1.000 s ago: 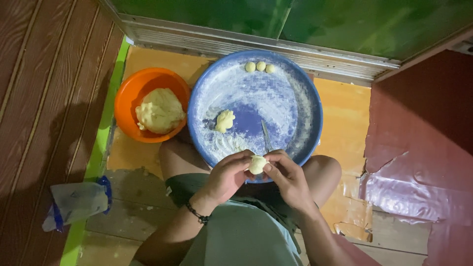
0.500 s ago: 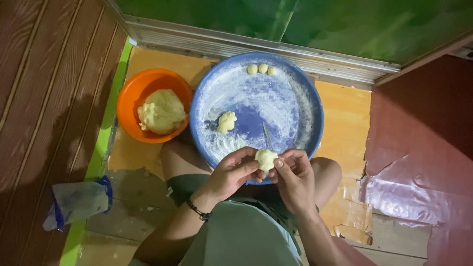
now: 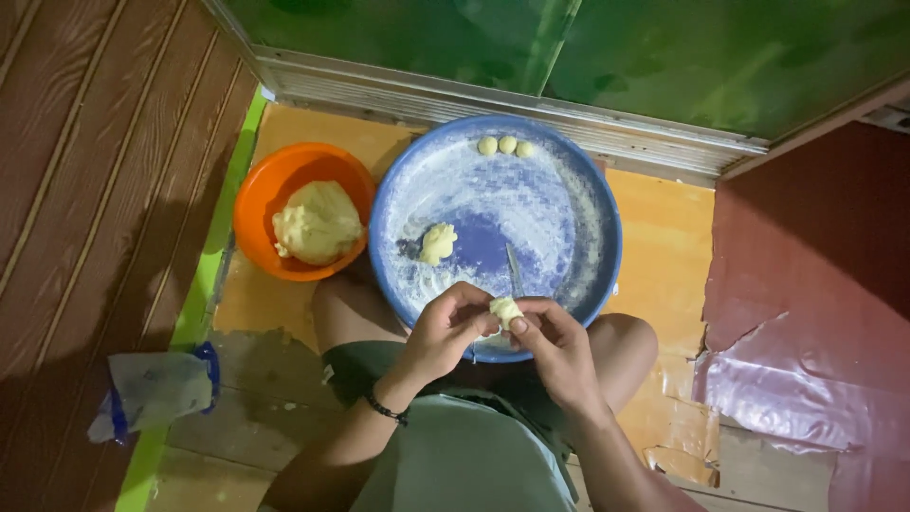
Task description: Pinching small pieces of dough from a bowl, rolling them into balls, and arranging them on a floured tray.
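Both my hands meet over the near rim of a large blue floured tray (image 3: 588, 199). My left hand (image 3: 444, 334) and my right hand (image 3: 555, 343) pinch a small pale dough piece (image 3: 504, 309) between their fingertips. On the tray lie a rough lump of dough (image 3: 437, 243) left of centre, three small dough balls (image 3: 505, 146) in a row at the far rim, and a thin knife (image 3: 514, 270) just beyond my fingers. An orange bowl (image 3: 261, 194) to the left holds a big mass of dough (image 3: 317, 223).
I sit on a worn wooden floor with my knees under the tray. A plastic flour bag (image 3: 152, 393) lies at the lower left by a green strip. A green wall (image 3: 569, 47) and metal sill close the far side; a reddish sheet (image 3: 815, 313) covers the right.
The dough piece between my fingers has gone from a rounder ball to a smaller, squeezed shape. My hands stayed over the tray's near rim, the fingers closing in.
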